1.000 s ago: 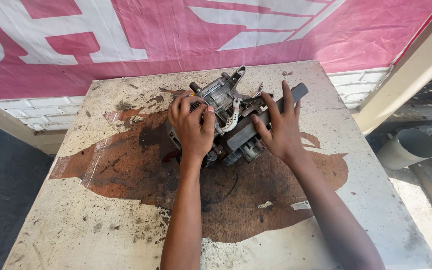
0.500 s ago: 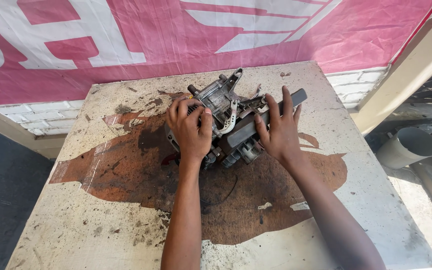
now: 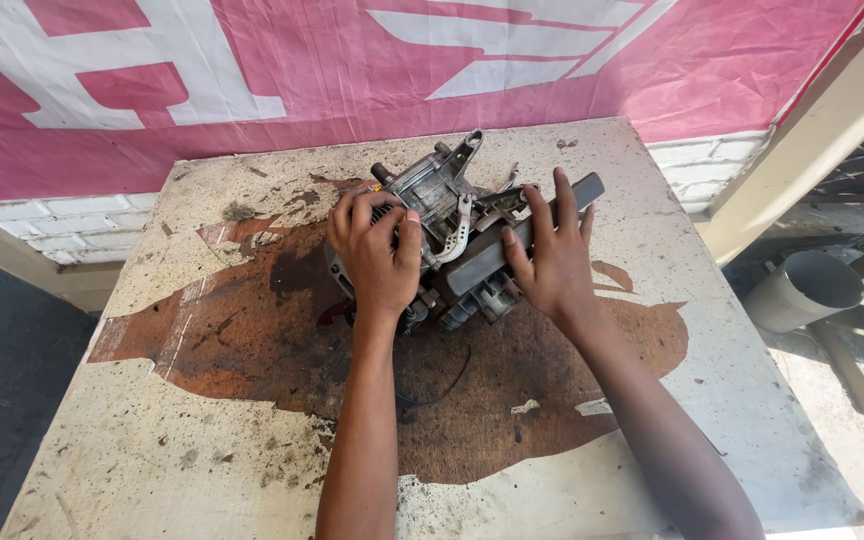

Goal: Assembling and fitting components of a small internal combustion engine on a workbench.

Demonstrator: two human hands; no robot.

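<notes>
Head view: a grey, greasy metal engine block [image 3: 442,230] lies at the upper centre of the frame, on the stained, peeling worktop [image 3: 202,440]. The left hand [image 3: 377,250] is curled closed over its left side, gripping the casing, probably to keep it steady. The right hand [image 3: 550,262] lies with spread fingers on a dark bar (part of the engine), pressing and not clenching. Much free surface remains below; the pink banner [image 3: 252,70] closes the far edge.
</notes>
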